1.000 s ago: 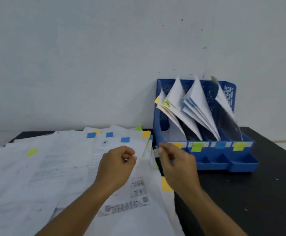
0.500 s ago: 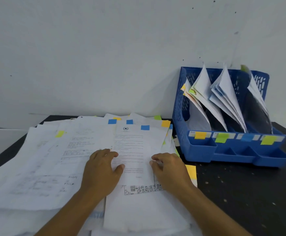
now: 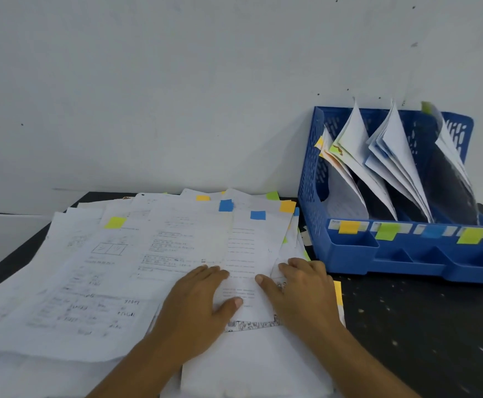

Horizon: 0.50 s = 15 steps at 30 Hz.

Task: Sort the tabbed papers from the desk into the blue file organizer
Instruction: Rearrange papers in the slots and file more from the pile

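Observation:
A loose spread of white tabbed papers [image 3: 114, 271] covers the left and middle of the black desk [image 3: 424, 326], with blue, orange and green tabs along their far edges. My left hand [image 3: 197, 305] lies flat on the sheets, fingers straight. My right hand [image 3: 300, 291] rests flat beside it on a sheet with a blue tab [image 3: 257, 215]. The blue file organizer [image 3: 349, 254] stands at the right against the wall, its slots holding several leaning papers; orange, green, blue and yellow-green labels mark its front.
A white wall [image 3: 177, 81] rises right behind the desk. Bare black desk surface lies in front of and to the right of the organizer. An orange tab [image 3: 338, 291] pokes out from under the pile beside my right hand.
Both hands came down from in front of the organizer and now press flat on the paper pile. The view has swung left, so the organizer sits further right.

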### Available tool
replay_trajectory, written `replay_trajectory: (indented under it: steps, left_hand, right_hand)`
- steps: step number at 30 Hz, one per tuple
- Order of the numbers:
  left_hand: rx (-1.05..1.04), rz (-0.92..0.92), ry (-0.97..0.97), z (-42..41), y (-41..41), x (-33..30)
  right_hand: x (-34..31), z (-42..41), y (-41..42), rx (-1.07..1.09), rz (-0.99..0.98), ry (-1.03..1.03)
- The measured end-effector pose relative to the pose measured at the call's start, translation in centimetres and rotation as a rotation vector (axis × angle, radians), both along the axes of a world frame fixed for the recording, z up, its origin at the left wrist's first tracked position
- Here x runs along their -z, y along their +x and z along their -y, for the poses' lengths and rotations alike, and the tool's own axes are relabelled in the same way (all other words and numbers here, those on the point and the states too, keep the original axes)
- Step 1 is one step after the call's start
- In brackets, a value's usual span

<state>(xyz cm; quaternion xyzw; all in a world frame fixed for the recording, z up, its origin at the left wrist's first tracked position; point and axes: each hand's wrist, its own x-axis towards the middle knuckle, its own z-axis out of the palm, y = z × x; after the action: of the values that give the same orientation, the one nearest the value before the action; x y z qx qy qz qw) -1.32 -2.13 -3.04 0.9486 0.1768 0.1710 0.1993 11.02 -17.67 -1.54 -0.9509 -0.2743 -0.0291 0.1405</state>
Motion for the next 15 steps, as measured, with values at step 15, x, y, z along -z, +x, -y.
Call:
replay_trajectory:
  steps: [15]
  left_hand:
    - [-0.157,-0.285,0.125,-0.9,0.1,-0.8]
  right_hand:
    - [-0.5,0.7,0.2,0.009,-0.063,-0.05]
